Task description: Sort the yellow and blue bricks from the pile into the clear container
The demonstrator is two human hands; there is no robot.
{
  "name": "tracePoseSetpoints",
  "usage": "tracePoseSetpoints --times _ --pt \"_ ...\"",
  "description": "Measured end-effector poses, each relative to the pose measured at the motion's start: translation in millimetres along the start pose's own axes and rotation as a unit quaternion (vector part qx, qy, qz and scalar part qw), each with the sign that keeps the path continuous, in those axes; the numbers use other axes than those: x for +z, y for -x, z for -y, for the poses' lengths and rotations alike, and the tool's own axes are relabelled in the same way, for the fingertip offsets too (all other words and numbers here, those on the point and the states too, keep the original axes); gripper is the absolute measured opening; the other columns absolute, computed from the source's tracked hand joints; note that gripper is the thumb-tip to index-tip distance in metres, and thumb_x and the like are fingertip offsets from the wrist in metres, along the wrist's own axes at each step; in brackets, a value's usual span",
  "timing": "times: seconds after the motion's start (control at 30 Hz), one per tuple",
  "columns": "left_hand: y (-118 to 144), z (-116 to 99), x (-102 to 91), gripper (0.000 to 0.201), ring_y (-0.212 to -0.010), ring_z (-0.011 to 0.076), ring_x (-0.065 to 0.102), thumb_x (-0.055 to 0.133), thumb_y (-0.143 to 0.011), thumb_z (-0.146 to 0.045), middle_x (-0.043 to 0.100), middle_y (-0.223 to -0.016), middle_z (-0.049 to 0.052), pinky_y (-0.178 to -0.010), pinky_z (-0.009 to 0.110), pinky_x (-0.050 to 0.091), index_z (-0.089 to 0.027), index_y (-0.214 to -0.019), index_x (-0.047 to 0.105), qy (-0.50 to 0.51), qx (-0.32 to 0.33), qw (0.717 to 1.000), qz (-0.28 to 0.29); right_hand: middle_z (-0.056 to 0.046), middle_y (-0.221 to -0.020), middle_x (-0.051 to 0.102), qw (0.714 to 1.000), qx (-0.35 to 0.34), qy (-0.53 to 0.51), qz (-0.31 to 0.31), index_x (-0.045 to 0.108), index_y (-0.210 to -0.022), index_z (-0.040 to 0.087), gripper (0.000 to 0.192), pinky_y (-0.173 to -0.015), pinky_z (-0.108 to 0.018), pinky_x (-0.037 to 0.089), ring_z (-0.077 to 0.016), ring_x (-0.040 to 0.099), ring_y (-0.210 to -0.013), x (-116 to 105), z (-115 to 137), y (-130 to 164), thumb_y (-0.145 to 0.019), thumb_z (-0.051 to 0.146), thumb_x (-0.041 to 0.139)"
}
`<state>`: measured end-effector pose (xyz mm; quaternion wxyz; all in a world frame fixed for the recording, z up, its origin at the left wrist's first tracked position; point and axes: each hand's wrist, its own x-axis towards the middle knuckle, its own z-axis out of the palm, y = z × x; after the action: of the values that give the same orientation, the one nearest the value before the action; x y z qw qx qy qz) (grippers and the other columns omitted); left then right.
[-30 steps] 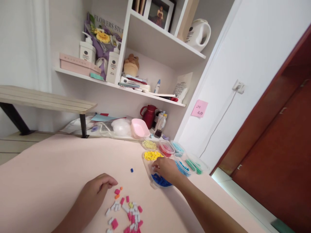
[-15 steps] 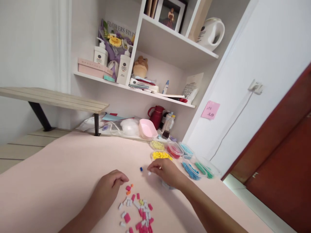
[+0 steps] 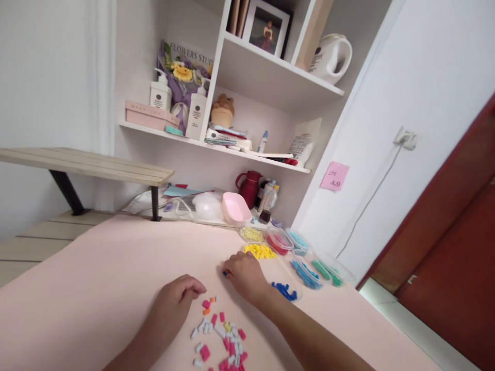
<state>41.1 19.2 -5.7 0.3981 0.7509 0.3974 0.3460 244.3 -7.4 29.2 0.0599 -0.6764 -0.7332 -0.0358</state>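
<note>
R hand palm down, fingertips on blue brick, L hand curled

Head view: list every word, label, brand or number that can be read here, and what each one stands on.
"FLOWERS STUD", cut off by the shelf post: on the bouquet wrapping.
Pink sticky note: handwritten, too blurred to read.
Two pump bottles: dark labels, too small to read.
White kettle: round dark mark, unreadable.
Paper bag on the shelf: print too small to read.

Bead tubs right of loose beads (on table).
</note>
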Motion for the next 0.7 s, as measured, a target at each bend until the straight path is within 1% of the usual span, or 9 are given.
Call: tracePoseSetpoints --times 0.1,0.17,0.27,0.37,0.43,0.53,0.6,0.7 --pt "-1 0 -2.2 0.027 -0.081 0.02 0.067 0.043 -0.072 -0.024 0.072 -0.08 0.001 -0.078 0.03 0.049 -0.025 -0.072 0.069 0.002 -0.003 1.0 -0.001 -0.005 -0.094 0.074 1.0 -0.002 -0.024 -0.013 0.072 -0.089 0.022 0.021 -0.087 -0.033 0.037 -0.0211 0.061 -0.098 -8 -4 3 -0.081 0.01 0.057" --pt "-1 -2 -4.6 0.026 -0.082 0.0213 0.068 0.044 -0.071 -0.027 0.073 -0.079 0.001 -0.078 0.031 0.049 -0.025 -0.073 0.07 0.006 -0.019 1.0 0.002 -0.003 -0.098 0.074 0.998 0.004 -0.05 -0.031 0.071 -0.094 0.023 0.021 -0.088 -0.031 0.038 -0.0193 0.061 -0.1 -21 -17 9 -0.084 0.012 0.056" --pt "-2 -6 -8.5 0.026 -0.083 0.0236 0.069 0.047 -0.069 -0.034 0.074 -0.078 0.001 -0.079 0.033 0.051 -0.026 -0.073 0.072 0.009 -0.06 0.998 0.006 -0.002 -0.104 0.073 0.995 0.023 -0.086 -0.048 0.07 -0.102 0.023 0.021 -0.085 -0.025 0.042 -0.0159 0.063 -0.098 -46 -52 29 -0.088 0.016 0.056" --pt "-6 -6 -11.8 0.027 -0.086 0.0253 0.07 0.051 -0.066 -0.04 0.076 -0.079 0.0 -0.08 0.033 0.051 -0.027 -0.074 0.073 -0.006 -0.081 0.997 0.007 -0.001 -0.095 0.075 0.993 0.047 -0.103 -0.031 0.073 -0.093 0.022 0.019 -0.076 -0.023 0.046 -0.0156 0.066 -0.086 -61 -92 57 -0.084 0.015 0.059" --pt "-9 0 -13.1 0.028 -0.092 0.0259 0.07 0.053 -0.064 -0.041 0.077 -0.083 0.0 -0.081 0.032 0.051 -0.028 -0.077 0.074 -0.017 -0.087 0.996 0.012 -0.001 -0.089 0.075 0.993 0.061 -0.103 -0.019 0.076 -0.085 0.023 0.019 -0.073 -0.025 0.046 -0.0172 0.067 -0.083 -62 -113 76 -0.08 0.012 0.06" --pt "-14 12 -14.3 0.031 -0.098 0.0261 0.069 0.052 -0.066 -0.044 0.077 -0.088 0.0 -0.085 0.032 0.051 -0.029 -0.082 0.074 -0.035 -0.1 0.994 0.018 -0.002 -0.087 0.076 0.992 0.072 -0.106 -0.01 0.078 -0.08 0.024 0.024 -0.076 -0.027 0.047 -0.0196 0.067 -0.086 -55 -131 98 -0.077 0.009 0.06" --pt "-17 20 -15.3 0.033 -0.1 0.0262 0.069 0.051 -0.067 -0.046 0.077 -0.09 0.0 -0.087 0.033 0.051 -0.029 -0.085 0.073 -0.048 -0.107 0.993 0.016 -0.002 -0.092 0.076 0.99 0.074 -0.116 -0.015 0.078 -0.085 0.025 0.027 -0.08 -0.028 0.047 -0.0204 0.067 -0.09 -52 -136 106 -0.079 0.009 0.058" --pt "-19 25 -17.3 0.035 -0.101 0.0268 0.068 0.05 -0.068 -0.048 0.077 -0.089 0.0 -0.091 0.036 0.051 -0.029 -0.087 0.072 -0.068 -0.105 0.992 0.008 -0.004 -0.102 0.075 0.985 0.087 -0.14 -0.047 0.076 -0.099 0.024 0.031 -0.083 -0.03 0.047 -0.0212 0.066 -0.096 -56 -134 112 -0.087 0.012 0.051"
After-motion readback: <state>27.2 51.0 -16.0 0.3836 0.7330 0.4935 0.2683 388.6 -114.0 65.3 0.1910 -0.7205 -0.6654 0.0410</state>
